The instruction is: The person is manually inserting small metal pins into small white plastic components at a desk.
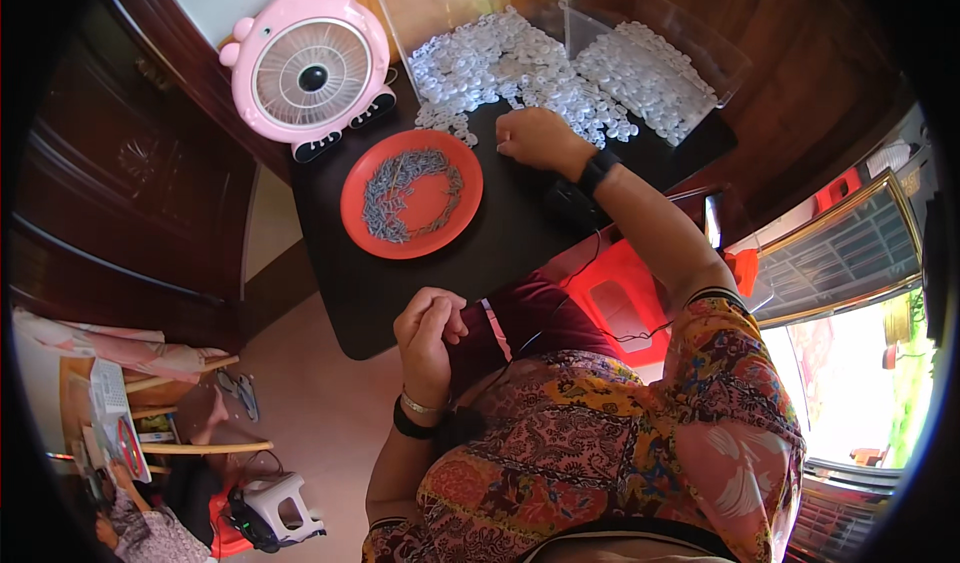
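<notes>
My right hand [540, 139], a dark band on its wrist, is over the black table at the near edge of a heap of small clear round plastic pieces [490, 63]. Its fingers are curled in, and whatever they hold is too small to make out. Close to my body, off the table's front edge, my left hand [430, 331] is raised with fingers folded together; their contents are hidden. Between the two hands and to the left, an orange-red plate [425, 240] carries many small grey metal screw-like pieces [385, 188], spread in a ring.
A pink pig-shaped fan [312, 73] stands at the table's back left. At the back right a clear bin [735, 68] holds more clear pieces. The black table [350, 298] has a rounded front corner. A red stool [625, 283] is at right; another person [165, 533] appears lower left.
</notes>
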`<state>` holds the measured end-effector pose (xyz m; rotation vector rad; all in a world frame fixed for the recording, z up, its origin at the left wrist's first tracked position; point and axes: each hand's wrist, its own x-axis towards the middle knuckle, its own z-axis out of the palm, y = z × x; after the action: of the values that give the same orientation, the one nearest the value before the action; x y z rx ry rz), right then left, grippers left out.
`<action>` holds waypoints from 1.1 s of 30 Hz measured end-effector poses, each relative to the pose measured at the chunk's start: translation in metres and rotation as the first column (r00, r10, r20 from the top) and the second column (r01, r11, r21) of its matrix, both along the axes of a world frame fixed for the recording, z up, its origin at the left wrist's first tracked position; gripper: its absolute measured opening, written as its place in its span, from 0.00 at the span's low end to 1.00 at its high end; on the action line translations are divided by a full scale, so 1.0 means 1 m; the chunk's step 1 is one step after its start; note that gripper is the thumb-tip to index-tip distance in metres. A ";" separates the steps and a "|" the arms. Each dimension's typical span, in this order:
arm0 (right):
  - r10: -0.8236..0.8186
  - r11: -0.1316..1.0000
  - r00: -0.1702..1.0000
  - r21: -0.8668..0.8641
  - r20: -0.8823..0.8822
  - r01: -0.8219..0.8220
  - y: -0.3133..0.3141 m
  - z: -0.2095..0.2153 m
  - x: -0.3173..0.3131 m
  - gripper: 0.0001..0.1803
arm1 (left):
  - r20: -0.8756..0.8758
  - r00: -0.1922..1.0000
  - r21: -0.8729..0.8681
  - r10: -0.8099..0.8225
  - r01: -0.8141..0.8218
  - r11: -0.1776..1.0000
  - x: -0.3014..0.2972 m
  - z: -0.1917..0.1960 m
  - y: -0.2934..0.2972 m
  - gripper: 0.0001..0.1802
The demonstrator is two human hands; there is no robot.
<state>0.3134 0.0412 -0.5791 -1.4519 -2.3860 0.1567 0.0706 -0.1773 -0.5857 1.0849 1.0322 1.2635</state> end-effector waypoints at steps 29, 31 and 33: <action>0.517 0.838 0.762 0.048 -0.390 -0.544 -0.155 0.043 -0.093 0.09 | 0.208 0.965 -0.040 -0.159 0.171 0.984 -0.021 -0.008 0.005 0.12; 0.523 0.827 0.756 0.022 -0.393 -0.561 -0.149 0.046 -0.095 0.07 | 0.206 0.967 -0.034 -0.147 0.158 0.987 -0.024 -0.010 0.005 0.11; 0.604 0.772 0.703 0.055 -0.377 -0.633 -0.134 0.053 -0.097 0.06 | 0.187 0.976 -0.044 -0.109 0.119 0.992 -0.029 -0.011 0.005 0.11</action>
<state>0.2163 -0.0932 -0.5265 -0.4980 -2.4448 0.6400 0.0416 -0.1719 -0.5964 0.9528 0.8480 1.2115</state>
